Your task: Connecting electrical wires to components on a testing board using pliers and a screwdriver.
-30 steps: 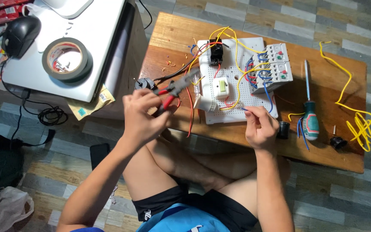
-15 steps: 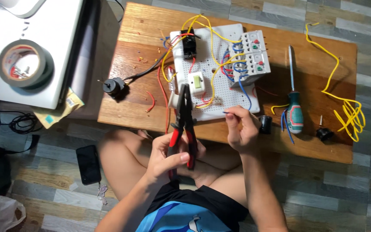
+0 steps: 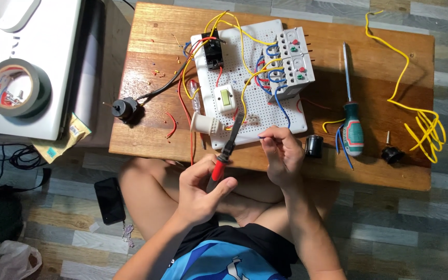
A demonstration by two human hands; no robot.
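Left hand [image 3: 199, 193] grips red-handled pliers [image 3: 227, 149] at frame center, right hand [image 3: 282, 154] pinches thin wire end [image 3: 262, 138] over white pegboard [image 3: 257, 106] on table [image 3: 146, 129].

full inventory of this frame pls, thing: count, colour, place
wooden table: 1, brown, centre
perforated board: 1, white, on table, wired yellow, red, blue
breaker block: 1, grey-white, board's right end
screwdriver: 1, green handle, right of board
loose wire: 1, yellow, table's right side
small motor: 1, black, table's left edge
tape roll: 1, grey, on white surface, left
phone: 1, black, floor
pliers: 1, red handles, in left hand
left hand: grips pliers
right hand: fingers pinch something small, at board's near edge
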